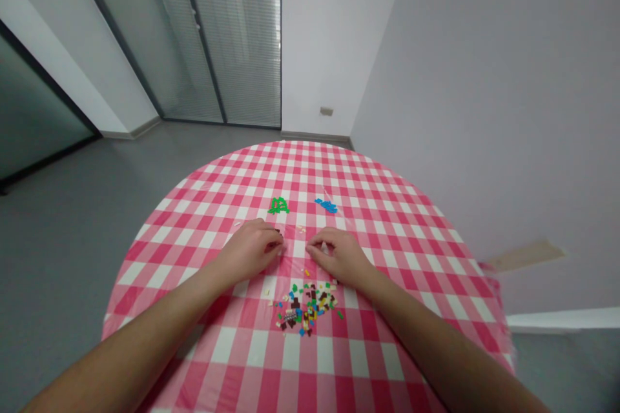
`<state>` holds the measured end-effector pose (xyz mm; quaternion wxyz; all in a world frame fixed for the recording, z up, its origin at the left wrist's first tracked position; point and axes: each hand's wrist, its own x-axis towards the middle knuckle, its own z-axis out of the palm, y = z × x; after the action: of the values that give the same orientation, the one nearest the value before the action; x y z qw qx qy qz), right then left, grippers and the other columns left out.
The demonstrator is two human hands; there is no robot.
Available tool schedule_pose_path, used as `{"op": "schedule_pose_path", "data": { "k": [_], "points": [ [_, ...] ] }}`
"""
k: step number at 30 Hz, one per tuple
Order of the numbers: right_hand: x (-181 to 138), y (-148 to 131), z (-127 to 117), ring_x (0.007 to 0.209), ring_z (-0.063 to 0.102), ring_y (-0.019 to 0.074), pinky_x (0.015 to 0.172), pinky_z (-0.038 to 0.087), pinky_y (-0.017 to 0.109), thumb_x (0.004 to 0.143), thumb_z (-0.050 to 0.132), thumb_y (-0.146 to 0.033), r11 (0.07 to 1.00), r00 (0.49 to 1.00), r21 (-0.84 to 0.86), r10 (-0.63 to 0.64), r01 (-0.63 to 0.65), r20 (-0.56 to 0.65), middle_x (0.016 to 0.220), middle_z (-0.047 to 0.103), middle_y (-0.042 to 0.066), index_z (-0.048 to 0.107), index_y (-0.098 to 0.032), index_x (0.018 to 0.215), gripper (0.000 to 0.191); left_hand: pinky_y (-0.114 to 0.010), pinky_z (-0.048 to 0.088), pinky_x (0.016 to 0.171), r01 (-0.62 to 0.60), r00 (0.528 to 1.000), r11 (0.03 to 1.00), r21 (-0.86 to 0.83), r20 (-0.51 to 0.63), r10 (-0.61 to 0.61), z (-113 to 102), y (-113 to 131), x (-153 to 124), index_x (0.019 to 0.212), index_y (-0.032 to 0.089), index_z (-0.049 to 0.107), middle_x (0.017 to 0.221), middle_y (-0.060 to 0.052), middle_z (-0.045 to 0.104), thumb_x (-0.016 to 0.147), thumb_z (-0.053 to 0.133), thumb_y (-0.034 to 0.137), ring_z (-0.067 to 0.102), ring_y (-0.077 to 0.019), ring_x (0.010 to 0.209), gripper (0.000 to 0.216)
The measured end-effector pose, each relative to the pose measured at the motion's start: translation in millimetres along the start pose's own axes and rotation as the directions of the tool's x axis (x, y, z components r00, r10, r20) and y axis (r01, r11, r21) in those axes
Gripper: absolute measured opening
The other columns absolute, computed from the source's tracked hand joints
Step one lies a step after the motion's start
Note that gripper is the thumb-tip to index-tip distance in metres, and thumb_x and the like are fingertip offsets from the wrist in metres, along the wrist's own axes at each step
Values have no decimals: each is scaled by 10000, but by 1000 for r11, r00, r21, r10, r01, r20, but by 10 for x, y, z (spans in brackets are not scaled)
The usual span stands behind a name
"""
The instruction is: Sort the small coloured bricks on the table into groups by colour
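Observation:
My left hand [252, 247] rests low over the checked tablecloth, fingers curled into a pinch. Some tiny dark brown bricks [278, 231] show by its fingertips; what the pinch holds is too small to tell. Across a narrow gap, my right hand [340, 255] is also closed, thumb and forefinger together, and anything between them cannot be made out. A few cream bricks [300, 228] lie between and just beyond the hands. Nearer to me spreads a mixed heap of small toy bricks [310, 313] in brown, green, blue, yellow and cream. A yellow brick [307, 273] sits above that heap.
Beyond my left hand is a pile of green bricks [278, 206], and beyond my right a pile of blue bricks [326, 206]. The round table wears a red-and-white checked cloth [303, 164]. A wall [484, 90] stands close on the right; glass partitions [232, 39] are behind.

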<state>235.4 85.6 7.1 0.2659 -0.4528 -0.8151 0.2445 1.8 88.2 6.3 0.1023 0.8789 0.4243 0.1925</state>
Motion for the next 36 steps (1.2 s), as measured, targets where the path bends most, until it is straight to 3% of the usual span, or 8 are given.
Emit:
{"op": "schedule_pose_path", "data": {
  "k": [6,13,19,25,32,36],
  "points": [
    [-14,-43,92,611,558,116,562,390,225,815,681,-233,968,997,239,71,-73,18,697,679,11,744,-183,782,87,-354,459,795,-123,978,971,-206,-194,83,80,193,-25,958,197,684,874,-33,715,896,624,221,610,-196,842,90],
    [-29,-61,100,601,559,119,547,381,226,828,658,-259,946,994,306,90,-106,65,680,679,14,749,-185,753,139,-334,459,752,-88,985,946,-312,-168,36,83,255,-36,938,214,687,815,-20,693,886,638,228,601,-185,807,72],
    [-30,-74,95,641,595,140,576,410,240,828,625,-255,954,996,289,76,-85,43,709,691,30,737,-181,742,160,-285,464,686,15,995,914,-406,-88,-55,35,222,-25,889,204,692,802,-21,677,828,629,182,602,-162,754,91],
    [-12,24,64,617,580,147,565,416,249,826,610,-292,953,985,264,166,-149,-43,679,669,25,689,-180,701,185,-275,464,684,169,985,899,-405,37,-168,-122,-3,-4,778,192,694,814,-25,716,765,578,158,625,-163,740,122],
    [5,111,51,647,611,161,584,431,262,824,601,-309,957,981,236,185,-166,-62,718,692,36,695,-185,721,186,-270,447,666,393,907,878,-274,273,-321,-273,-319,-46,779,200,719,781,-12,731,728,558,201,642,-178,715,169],
    [14,132,40,632,588,160,572,416,262,827,596,-320,964,973,213,190,-159,-133,697,681,38,679,-187,710,196,-257,431,646,425,878,881,-207,333,-344,-291,-380,-60,817,211,745,814,-13,746,748,543,226,648,-178,727,214]
  ]
}}
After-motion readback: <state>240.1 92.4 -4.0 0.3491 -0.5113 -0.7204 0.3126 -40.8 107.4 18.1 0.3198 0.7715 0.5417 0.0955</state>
